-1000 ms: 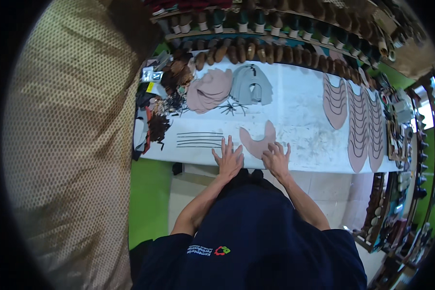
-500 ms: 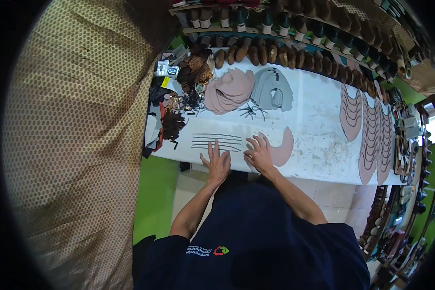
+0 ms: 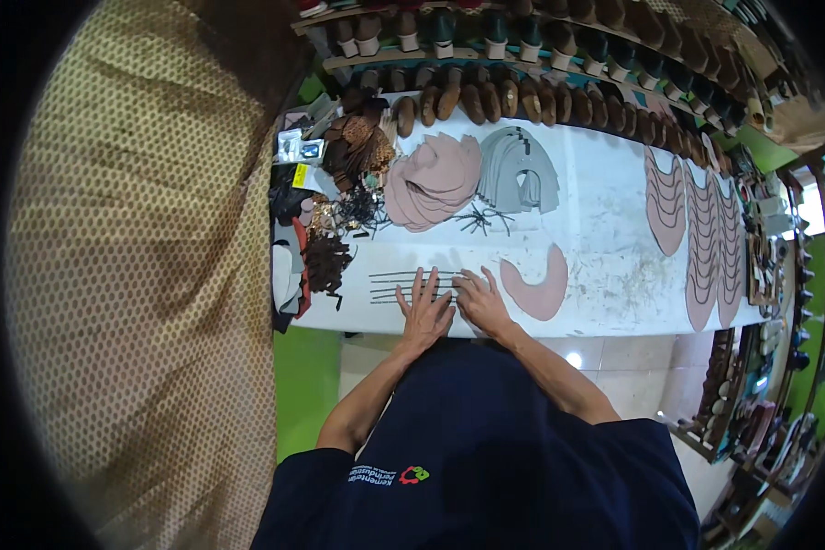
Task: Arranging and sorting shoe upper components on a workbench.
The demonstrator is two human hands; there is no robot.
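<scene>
Fingers (image 3: 419, 286) of the left hand (image 3: 425, 321) spread loosely across the thin dark strips (image 3: 390, 282), open and unclenched. The right hand (image 3: 484, 310) curls its fingers at the strips' right ends — whether they pinch one, I cannot tell. The strips lie roughly parallel near the front edge of the white table (image 3: 614, 188). Just right of the right hand rests a pink U-shaped piece (image 3: 536, 301) — flat, its opening facing away from the person.
</scene>
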